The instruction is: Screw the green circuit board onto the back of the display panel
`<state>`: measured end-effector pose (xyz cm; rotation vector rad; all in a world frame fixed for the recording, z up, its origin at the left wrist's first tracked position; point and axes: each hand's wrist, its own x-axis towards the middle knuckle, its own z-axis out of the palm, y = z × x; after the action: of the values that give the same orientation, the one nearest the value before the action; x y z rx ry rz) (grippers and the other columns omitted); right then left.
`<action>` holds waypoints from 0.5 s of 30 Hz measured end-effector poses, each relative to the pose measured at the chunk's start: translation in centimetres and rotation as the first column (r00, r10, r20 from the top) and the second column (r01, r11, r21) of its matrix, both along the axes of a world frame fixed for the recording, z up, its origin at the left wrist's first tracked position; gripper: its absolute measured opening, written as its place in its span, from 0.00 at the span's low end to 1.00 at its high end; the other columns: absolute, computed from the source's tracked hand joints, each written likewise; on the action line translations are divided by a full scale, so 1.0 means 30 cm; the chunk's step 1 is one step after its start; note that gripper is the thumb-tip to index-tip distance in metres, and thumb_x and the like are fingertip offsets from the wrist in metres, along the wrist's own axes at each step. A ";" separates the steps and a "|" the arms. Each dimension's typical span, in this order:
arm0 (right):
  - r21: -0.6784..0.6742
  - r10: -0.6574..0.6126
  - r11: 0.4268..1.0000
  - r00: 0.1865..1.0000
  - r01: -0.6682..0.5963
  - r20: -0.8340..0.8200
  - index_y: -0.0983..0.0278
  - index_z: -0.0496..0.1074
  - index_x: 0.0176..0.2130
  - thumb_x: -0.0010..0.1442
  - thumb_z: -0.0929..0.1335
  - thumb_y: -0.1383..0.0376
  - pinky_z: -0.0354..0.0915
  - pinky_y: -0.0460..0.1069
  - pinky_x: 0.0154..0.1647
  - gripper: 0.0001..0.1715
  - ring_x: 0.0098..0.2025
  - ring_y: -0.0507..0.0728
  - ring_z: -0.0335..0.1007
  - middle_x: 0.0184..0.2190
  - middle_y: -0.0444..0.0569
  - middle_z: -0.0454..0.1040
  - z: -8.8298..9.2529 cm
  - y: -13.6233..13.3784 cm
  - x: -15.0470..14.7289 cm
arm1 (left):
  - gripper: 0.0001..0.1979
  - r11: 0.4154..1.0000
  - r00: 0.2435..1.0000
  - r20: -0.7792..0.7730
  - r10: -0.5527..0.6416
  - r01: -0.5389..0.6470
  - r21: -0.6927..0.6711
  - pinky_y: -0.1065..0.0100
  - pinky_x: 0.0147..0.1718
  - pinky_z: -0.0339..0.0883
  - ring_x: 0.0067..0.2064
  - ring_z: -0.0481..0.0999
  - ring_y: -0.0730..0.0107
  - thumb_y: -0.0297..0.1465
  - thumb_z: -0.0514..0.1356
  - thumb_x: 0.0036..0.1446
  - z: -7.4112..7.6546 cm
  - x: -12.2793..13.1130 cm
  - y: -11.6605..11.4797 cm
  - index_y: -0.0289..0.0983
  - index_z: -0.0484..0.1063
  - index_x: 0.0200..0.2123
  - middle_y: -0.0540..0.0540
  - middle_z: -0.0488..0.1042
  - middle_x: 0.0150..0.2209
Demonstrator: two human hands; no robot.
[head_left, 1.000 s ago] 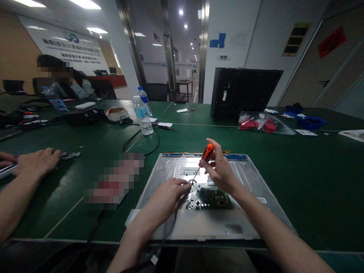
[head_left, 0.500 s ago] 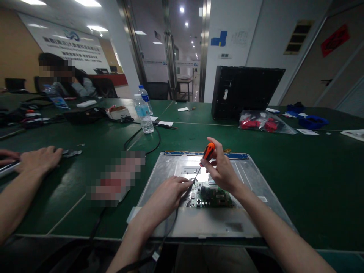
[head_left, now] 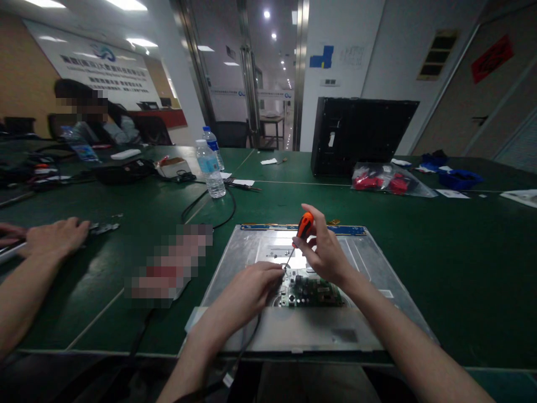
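Rt hand: fingers curled round orange-and-black handle of screwdriver, held tilted, shaft running down to far-left corner of circuit board. Lt hand: palm down, fingers bent and close together, tips right by screwdriver tip; whether it grips anything, can't tell. Board sits approx. mid-panel, inside all edges of metal panel. Panel flat on green table, its near edge v. close to table's near edge; both forearms cross there. Blue strip along panel's far edge. Room: wide stretch of tabletop R of panel; also some on far side, up to black monitor and plastic bag. L side tighter: blurred-out item near panel's left edge, co-worker's hand farther L. Water bottle stands far-left, well off panel.
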<state>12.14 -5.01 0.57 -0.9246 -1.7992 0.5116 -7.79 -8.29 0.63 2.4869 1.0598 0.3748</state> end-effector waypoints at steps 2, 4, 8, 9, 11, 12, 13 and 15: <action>0.040 -0.013 0.999 0.999 0.011 0.029 0.61 0.48 0.63 0.61 0.64 0.67 0.61 0.45 0.24 0.35 0.25 0.50 0.64 0.28 0.42 0.67 -0.002 0.003 0.000 | 0.12 1.000 1.000 0.015 -0.010 0.011 -0.013 0.62 0.46 0.66 0.45 0.74 0.61 0.24 0.51 0.63 0.004 0.005 -0.001 0.36 0.75 0.42 0.42 0.76 0.43; 0.067 -0.029 0.997 0.998 0.025 0.059 0.62 0.48 0.63 0.61 0.64 0.68 0.61 0.45 0.24 0.35 0.24 0.50 0.63 0.27 0.41 0.66 -0.003 0.006 -0.001 | 0.12 1.000 0.999 0.036 -0.014 0.015 -0.018 0.63 0.45 0.67 0.45 0.74 0.61 0.24 0.52 0.62 0.007 0.008 -0.001 0.36 0.75 0.42 0.42 0.76 0.44; 0.102 -0.045 0.994 0.993 0.034 0.112 0.62 0.46 0.64 0.61 0.64 0.68 0.60 0.45 0.24 0.36 0.24 0.50 0.62 0.27 0.41 0.65 0.001 0.008 -0.005 | 0.12 0.999 0.998 0.062 -0.007 0.009 -0.033 0.64 0.45 0.67 0.44 0.75 0.62 0.23 0.52 0.61 0.009 0.009 0.003 0.36 0.74 0.41 0.42 0.77 0.44; 0.108 -0.047 0.994 0.990 0.032 0.132 0.62 0.46 0.64 0.61 0.64 0.68 0.59 0.45 0.24 0.36 0.23 0.50 0.61 0.27 0.41 0.65 0.005 0.009 -0.007 | 0.13 0.999 0.998 0.064 -0.007 0.009 -0.037 0.64 0.45 0.67 0.44 0.75 0.62 0.22 0.52 0.61 0.008 0.008 0.005 0.37 0.75 0.41 0.43 0.77 0.43; 0.124 -0.050 0.992 0.982 0.027 0.184 0.62 0.46 0.63 0.60 0.64 0.68 0.58 0.45 0.24 0.36 0.22 0.49 0.60 0.27 0.40 0.65 0.018 0.012 -0.012 | 0.14 0.999 0.997 0.072 -0.002 0.004 -0.040 0.63 0.46 0.67 0.46 0.75 0.62 0.22 0.52 0.60 0.004 0.005 0.009 0.37 0.75 0.42 0.43 0.77 0.45; 0.135 -0.050 0.991 0.975 0.021 0.216 0.62 0.46 0.62 0.60 0.65 0.68 0.58 0.45 0.25 0.36 0.22 0.49 0.60 0.27 0.40 0.64 0.026 0.015 -0.016 | 0.14 0.999 0.997 0.080 0.001 0.002 -0.040 0.63 0.48 0.67 0.47 0.75 0.61 0.22 0.53 0.59 0.000 0.003 0.011 0.37 0.75 0.43 0.43 0.77 0.46; 0.146 -0.048 0.989 0.968 0.011 0.247 0.62 0.47 0.61 0.59 0.65 0.68 0.57 0.45 0.25 0.35 0.22 0.49 0.59 0.27 0.39 0.64 0.035 0.019 -0.020 | 0.15 0.999 0.996 0.088 0.005 -0.001 -0.040 0.62 0.49 0.67 0.48 0.75 0.61 0.21 0.53 0.59 -0.005 0.000 0.014 0.38 0.75 0.45 0.43 0.77 0.48; 0.165 -0.038 0.986 0.954 -0.012 0.298 0.62 0.49 0.59 0.58 0.66 0.68 0.56 0.45 0.25 0.34 0.22 0.49 0.59 0.27 0.39 0.63 0.052 0.030 -0.028 | 0.17 0.999 0.995 0.102 0.020 -0.015 -0.043 0.62 0.51 0.67 0.50 0.74 0.61 0.21 0.53 0.58 -0.016 -0.006 0.019 0.38 0.75 0.47 0.43 0.77 0.49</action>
<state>11.29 -4.11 2.12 -0.9354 -2.0729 0.2149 -7.97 -7.73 0.14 2.3952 1.0381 0.4754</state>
